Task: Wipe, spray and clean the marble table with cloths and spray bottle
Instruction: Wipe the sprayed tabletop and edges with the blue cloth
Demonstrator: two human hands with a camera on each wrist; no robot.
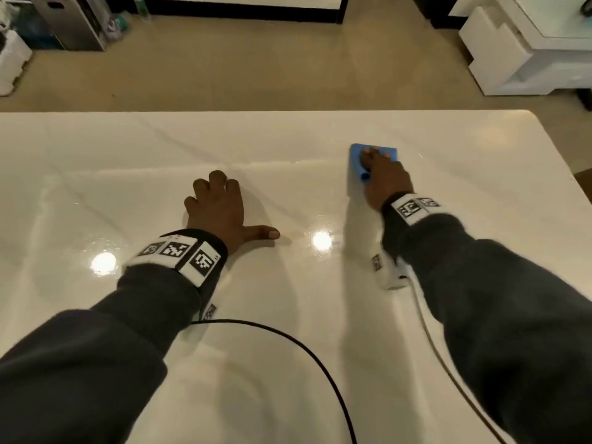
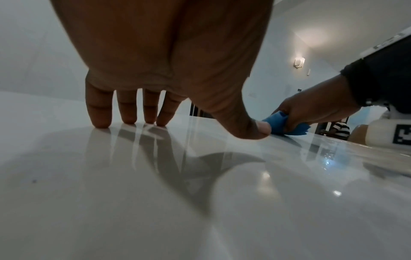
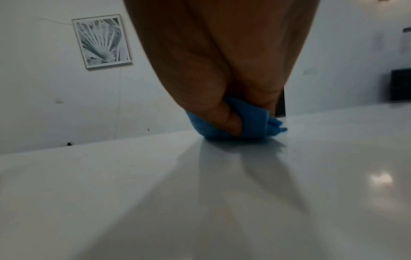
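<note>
My right hand grips the folded blue cloth and presses it on the shiny white marble table, far side. My left hand rests flat, holding nothing. The wet top might make that hand slip. The right edge is near; leftward there's room.

I can read no words, brand names or numbers anywhere. The only signs I see are black-and-white square code markers: three on the band round my left wrist, two on the band round my right wrist, and one on each white camera housing beneath the wrists. I cannot decode their patterns by eye.
</note>
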